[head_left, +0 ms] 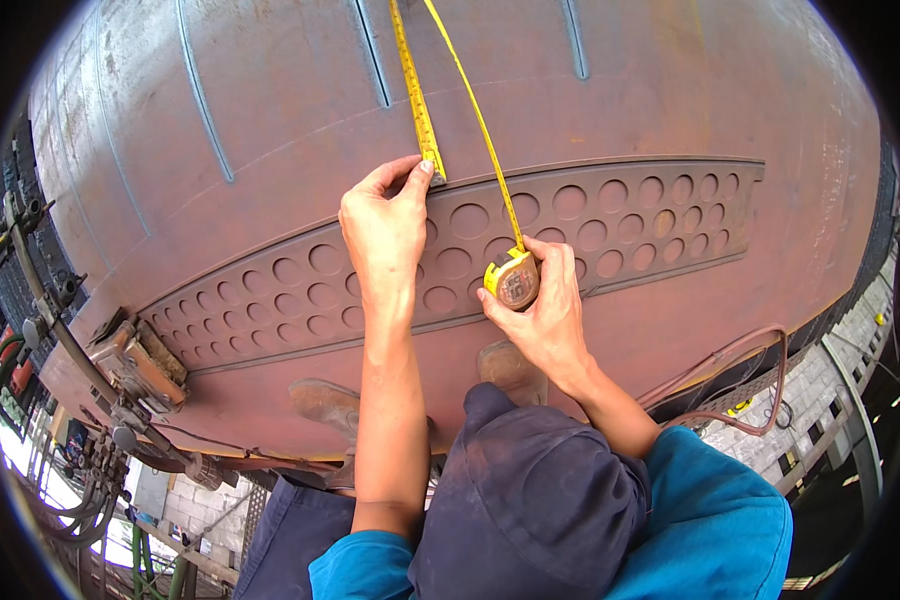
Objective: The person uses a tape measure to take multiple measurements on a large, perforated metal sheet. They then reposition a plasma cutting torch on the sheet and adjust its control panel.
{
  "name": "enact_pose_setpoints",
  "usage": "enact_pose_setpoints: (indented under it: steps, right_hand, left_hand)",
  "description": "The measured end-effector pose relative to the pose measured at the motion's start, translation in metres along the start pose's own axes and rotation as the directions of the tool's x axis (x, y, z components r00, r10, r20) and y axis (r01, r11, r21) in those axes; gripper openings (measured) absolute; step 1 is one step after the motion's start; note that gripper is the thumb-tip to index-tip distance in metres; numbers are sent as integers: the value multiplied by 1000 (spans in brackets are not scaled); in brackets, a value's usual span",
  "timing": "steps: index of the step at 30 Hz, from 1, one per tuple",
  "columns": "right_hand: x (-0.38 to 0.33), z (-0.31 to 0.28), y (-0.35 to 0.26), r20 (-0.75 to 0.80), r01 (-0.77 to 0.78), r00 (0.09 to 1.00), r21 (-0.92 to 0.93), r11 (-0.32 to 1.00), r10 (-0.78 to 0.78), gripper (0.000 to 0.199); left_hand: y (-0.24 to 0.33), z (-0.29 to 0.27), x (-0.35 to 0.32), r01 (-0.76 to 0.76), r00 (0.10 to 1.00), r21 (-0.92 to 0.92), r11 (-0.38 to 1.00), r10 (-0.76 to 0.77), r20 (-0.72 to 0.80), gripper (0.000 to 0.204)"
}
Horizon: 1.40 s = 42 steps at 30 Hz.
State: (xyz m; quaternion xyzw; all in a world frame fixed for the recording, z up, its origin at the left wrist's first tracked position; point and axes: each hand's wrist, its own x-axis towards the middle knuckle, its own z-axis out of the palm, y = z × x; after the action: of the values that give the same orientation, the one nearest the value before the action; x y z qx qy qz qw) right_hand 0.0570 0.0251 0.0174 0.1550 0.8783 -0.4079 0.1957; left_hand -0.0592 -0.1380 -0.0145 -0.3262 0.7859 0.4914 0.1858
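Observation:
My left hand (385, 215) pinches the end of a yellow tape measure blade (416, 105) between thumb and fingertips, at the upper edge of a long dark strip (454, 264) with rows of round holes. My right hand (550, 310) is wrapped round the rounded yellow and grey tape measure case (515, 280), held over the strip's middle. From the case a second run of blade (480, 115) climbs past the top of the view. Where the two runs meet is out of sight. Beneath everything lies a large curved reddish-brown metal plate (660, 110).
Several straight bluish lines (202, 95) mark the far part of the plate. A boxy, worn metal device (140, 365) sits at the strip's left end, beside a rod and hoses. Brown hose (740, 425) loops over the right edge. Shoes (515, 370) and a dark cap (530, 490) show below.

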Motion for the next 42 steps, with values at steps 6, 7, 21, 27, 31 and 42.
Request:
enact_pose_setpoints:
  steps: [6, 7, 21, 27, 31, 42]
  right_hand:
    - [1, 6, 3, 8, -28, 1000, -41, 999, 28, 74]
    - [1, 8, 3, 1, -30, 1000, -48, 998, 30, 75]
    - [-34, -83, 114, -162, 125, 954, -550, 826, -252, 51]
    - [-45, -101, 143, 28, 264, 939, -695, 669, -341, 54]
    - [-37, -88, 140, -28, 268, 921, -677, 685, -388, 45]
    - [-41, -68, 151, -139, 213, 900, -687, 695, -412, 41]
  left_hand:
    - [2, 0, -2, 14, 1000, 1, 1000, -14, -2, 29]
    - [-1, -1, 0, 3, 1000, -6, 1000, -3, 2, 30]
    - [-15, 2, 3, -51, 999, -62, 997, 51, -7, 26]
    - [-8, 6, 0, -73, 997, 12, 997, 73, -3, 29]
    - [-8, 3, 0, -53, 999, -3, 999, 53, -9, 29]
    - [-3, 1, -3, 7, 1000, -51, 999, -6, 9, 31]
